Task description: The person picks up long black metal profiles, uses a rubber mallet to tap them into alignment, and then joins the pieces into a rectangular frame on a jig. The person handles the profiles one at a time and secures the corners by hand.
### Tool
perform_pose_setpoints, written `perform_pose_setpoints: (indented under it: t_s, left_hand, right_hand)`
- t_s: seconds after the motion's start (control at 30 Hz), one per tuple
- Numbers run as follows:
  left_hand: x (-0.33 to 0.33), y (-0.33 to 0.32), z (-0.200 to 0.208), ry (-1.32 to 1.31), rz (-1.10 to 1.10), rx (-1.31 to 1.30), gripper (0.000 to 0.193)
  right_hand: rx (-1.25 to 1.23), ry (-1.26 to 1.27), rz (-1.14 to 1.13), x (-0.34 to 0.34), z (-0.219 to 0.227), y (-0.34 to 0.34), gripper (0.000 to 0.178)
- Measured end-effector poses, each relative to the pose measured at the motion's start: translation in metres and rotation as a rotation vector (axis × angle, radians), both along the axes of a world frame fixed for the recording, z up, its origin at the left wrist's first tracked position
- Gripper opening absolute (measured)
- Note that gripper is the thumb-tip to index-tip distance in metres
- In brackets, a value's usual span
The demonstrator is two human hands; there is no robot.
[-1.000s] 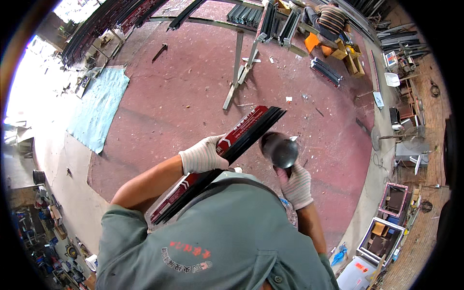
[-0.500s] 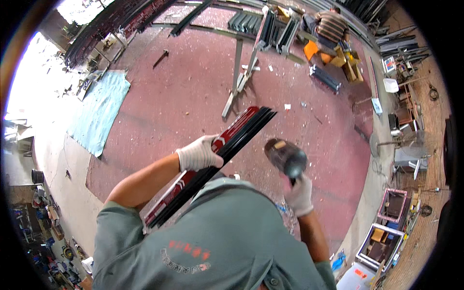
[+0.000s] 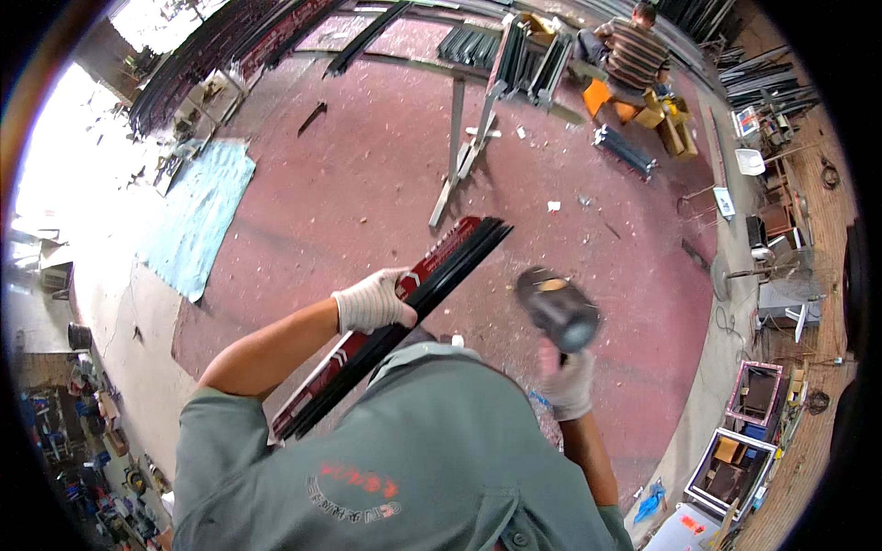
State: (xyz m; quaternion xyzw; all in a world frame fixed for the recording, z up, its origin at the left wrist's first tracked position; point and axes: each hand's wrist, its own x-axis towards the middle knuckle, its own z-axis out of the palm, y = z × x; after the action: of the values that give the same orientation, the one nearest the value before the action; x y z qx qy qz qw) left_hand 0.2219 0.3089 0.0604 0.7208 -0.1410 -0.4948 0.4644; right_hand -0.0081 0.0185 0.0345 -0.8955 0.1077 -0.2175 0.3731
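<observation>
My left hand (image 3: 375, 301), in a striped white glove, grips a long black profile (image 3: 459, 261) with a red and white strip along its upper side. The profile lies slantwise in front of my body, its far end pointing up to the right and its near end beside my left upper arm. On the right, my gloved right hand (image 3: 567, 381) is closed round the handle of a mallet (image 3: 557, 309). The mallet's thick dark head is slightly blurred and held apart from the profile. Most of its handle is hidden by the hand.
Ahead on the reddish floor stands a metal rack (image 3: 457, 138) with profiles. A person (image 3: 634, 48) in a striped top sits at the far right near cardboard boxes (image 3: 675, 129). A pale blue sheet (image 3: 197, 220) lies left; a fan (image 3: 721, 277) stands right.
The mallet has moved a little to the right and down, with its head turned. The profile's far end has dropped slightly toward me. My left hand keeps its grip.
</observation>
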Motion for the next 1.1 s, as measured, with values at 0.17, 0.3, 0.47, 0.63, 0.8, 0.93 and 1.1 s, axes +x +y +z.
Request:
perform_pose_setpoints:
  t_s: [0.17, 0.3, 0.47, 0.63, 0.8, 0.93, 1.1]
  left_hand:
    - [0.003, 0.004, 0.001, 0.010, -0.038, -0.044, 0.051]
    - [-0.010, -0.014, 0.029, 0.008, -0.069, 0.005, 0.058]
    - [0.020, 0.005, -0.007, 0.172, -0.034, -0.005, 0.054]
    - [0.040, 0.026, -0.031, 0.343, -0.107, -0.354, 0.058]
    - [0.047, 0.015, -0.018, 0.690, -0.160, -0.560, 0.075]
    - [0.047, 0.017, -0.022, 0.763, -0.157, -0.561, 0.087]
    - [0.047, 0.024, -0.030, 0.769, -0.158, -0.582, 0.085]
  right_hand:
    - [0.512, -0.096, -0.149, -0.038, 0.025, -0.002, 0.023]
    - [0.004, 0.388, -0.107, 0.040, 0.029, 0.016, 0.030]
    - [0.152, 0.184, -0.168, -0.013, -0.029, 0.014, 0.020]
    - [0.309, 0.215, -0.250, -0.014, -0.027, 0.019, 0.017]
    - [0.663, 0.032, -0.272, -0.008, -0.020, 0.034, 0.020]
    - [0.633, -0.003, -0.298, -0.004, -0.007, 0.043, 0.020]
    - [0.620, -0.112, -0.311, -0.001, 0.001, 0.049, 0.021]
